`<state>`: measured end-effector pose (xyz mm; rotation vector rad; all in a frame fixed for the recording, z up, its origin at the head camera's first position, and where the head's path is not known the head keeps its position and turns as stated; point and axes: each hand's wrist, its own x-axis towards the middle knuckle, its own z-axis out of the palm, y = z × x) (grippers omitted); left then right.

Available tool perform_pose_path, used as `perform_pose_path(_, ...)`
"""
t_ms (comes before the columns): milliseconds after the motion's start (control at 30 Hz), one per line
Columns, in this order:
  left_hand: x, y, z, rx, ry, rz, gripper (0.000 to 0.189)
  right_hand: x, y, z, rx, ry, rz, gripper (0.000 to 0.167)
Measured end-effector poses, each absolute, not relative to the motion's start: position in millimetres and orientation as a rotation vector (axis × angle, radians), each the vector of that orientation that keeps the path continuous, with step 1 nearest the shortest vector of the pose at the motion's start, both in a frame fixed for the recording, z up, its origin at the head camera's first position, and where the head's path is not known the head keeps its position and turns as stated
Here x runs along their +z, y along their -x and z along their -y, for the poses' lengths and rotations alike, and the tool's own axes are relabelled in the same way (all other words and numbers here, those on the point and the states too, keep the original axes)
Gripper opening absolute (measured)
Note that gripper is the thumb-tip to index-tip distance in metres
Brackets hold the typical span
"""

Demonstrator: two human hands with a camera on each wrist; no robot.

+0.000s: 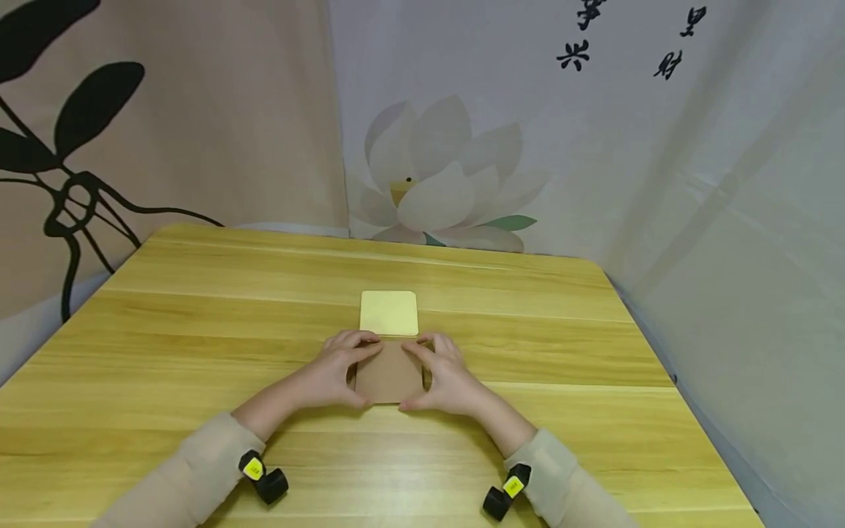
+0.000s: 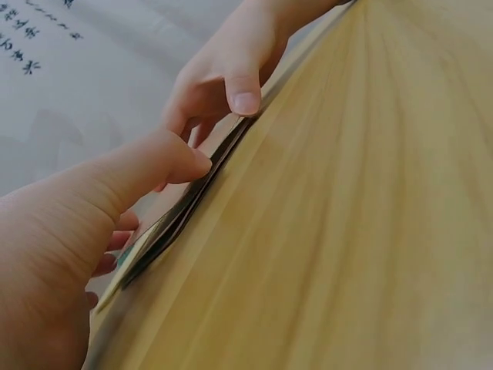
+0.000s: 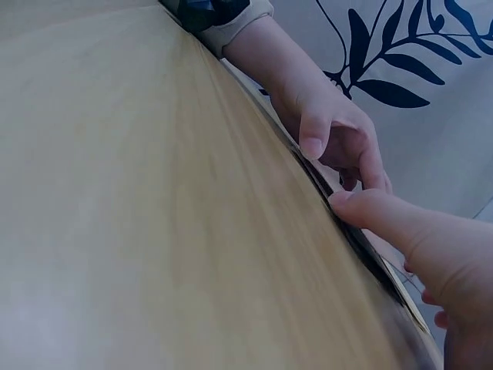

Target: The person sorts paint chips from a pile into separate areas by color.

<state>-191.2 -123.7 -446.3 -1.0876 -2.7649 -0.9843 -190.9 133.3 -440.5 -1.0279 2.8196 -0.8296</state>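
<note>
A brown square card (image 1: 389, 372) lies flat on the wooden table between both hands. My left hand (image 1: 333, 372) grips its left side, thumb at the near corner and fingers at the far corner. The right hand (image 1: 449, 375) holds the right side in the same way. Seen edge-on in the left wrist view, thin dark layers (image 2: 181, 218) show under the brown top, with slight gaps between them. Just beyond the far edge lies a pale yellow square card (image 1: 388, 313) with rounded corners.
The wooden table (image 1: 211, 323) extends around the cards on all sides. Behind it hangs a curtain (image 1: 594, 161) printed with a lotus, dark leaves and black characters. Each sleeve carries a small black device with a yellow label.
</note>
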Motion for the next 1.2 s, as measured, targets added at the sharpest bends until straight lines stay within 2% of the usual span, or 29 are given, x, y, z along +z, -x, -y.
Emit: perform_pose_path(1200, -444.9, 189.5, 136.1, -1.025, 1.133, 2.806, 0.080, -442.9, 190.6, -132.3, -0.730, 1.014, -2.753, 0.092)
